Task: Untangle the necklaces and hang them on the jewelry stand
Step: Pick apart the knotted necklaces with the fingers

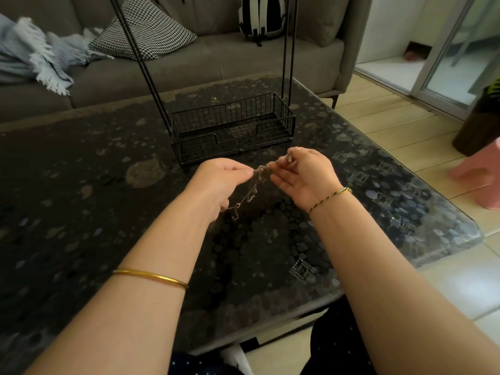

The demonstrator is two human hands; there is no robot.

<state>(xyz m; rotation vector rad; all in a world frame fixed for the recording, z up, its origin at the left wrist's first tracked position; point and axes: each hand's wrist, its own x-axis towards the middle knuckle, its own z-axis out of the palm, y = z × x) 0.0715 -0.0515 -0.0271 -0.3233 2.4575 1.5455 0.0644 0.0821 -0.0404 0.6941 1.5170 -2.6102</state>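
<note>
Tangled necklaces held mid-frame above glass table | pinched by left hand fingertips | right hand pinching opposite end, lower fingers extended | wire jewelry stand just behind.

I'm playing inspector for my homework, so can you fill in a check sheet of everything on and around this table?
Surface: dark glossy pebble-patterned table.
Job's things: thin tangled metal necklaces, held above the table; black wire jewelry stand with basket base behind them, top out of view.
Clutter: nothing seen.
Hands: left hand and right hand each pinch the tangle.
Cables: nothing seen.
Surroundings: grey sofa, checked cushion, blue fringed blanket, black-and-white backpack; pink stool at right.
</note>
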